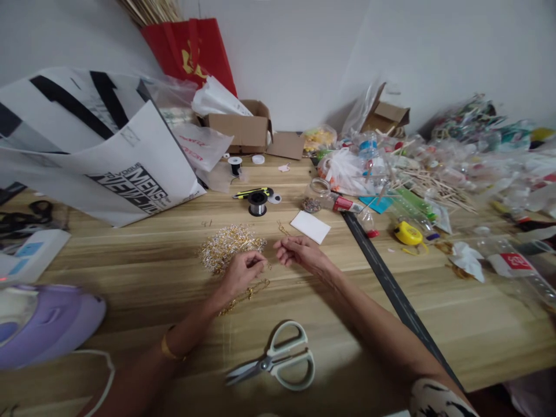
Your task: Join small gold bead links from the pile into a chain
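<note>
I observe the left hand at the right edge of the gold-and-silver pile, fingers pinched together; the right hand, right of the pile, has curled fingers. Whether either holds anything, I cannot tell. The gold chain lies just nearside of the pile; scissors lie farther nearside, presumably for ready reach.

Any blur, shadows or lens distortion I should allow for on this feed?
Head view: soft focus, fine detail around the left hand and right hand unclear; same view: diffuse shadow beside the right forearm, and wide-angle stretching toward the edges, notably the purple appliance at left.
</note>
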Available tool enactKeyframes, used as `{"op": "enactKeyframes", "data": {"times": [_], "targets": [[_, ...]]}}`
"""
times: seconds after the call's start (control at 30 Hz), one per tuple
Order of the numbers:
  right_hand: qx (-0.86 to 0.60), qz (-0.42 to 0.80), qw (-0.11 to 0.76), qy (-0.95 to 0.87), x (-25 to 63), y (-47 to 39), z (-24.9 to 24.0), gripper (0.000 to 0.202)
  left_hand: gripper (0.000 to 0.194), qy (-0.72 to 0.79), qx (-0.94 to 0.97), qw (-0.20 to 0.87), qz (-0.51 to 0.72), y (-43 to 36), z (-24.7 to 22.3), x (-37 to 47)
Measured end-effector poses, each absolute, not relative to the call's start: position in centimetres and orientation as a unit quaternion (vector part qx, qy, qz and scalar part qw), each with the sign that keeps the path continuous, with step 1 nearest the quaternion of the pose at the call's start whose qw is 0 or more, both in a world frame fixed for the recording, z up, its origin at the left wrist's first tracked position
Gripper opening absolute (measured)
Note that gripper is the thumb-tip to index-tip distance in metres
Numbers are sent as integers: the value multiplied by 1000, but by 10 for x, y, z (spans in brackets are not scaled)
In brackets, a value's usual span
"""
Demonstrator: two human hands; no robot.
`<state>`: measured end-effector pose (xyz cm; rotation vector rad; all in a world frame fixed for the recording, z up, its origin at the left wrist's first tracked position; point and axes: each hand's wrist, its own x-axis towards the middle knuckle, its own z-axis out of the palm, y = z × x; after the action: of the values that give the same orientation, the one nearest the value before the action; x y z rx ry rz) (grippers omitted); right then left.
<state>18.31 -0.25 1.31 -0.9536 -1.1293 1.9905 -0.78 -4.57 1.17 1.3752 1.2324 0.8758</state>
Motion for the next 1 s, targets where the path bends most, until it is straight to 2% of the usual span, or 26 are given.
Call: {"op": "enactKeyframes", "data": {"times": [0.43, 1.0], "targets": [[-376, 748, 345, -425, 191, 3, 6, 27, 18, 537, 614, 432, 385, -50, 4, -21], [-396, 733, 356, -423, 195, 9, 4, 25, 19, 575, 599, 404, 383, -61, 6, -38]]}}
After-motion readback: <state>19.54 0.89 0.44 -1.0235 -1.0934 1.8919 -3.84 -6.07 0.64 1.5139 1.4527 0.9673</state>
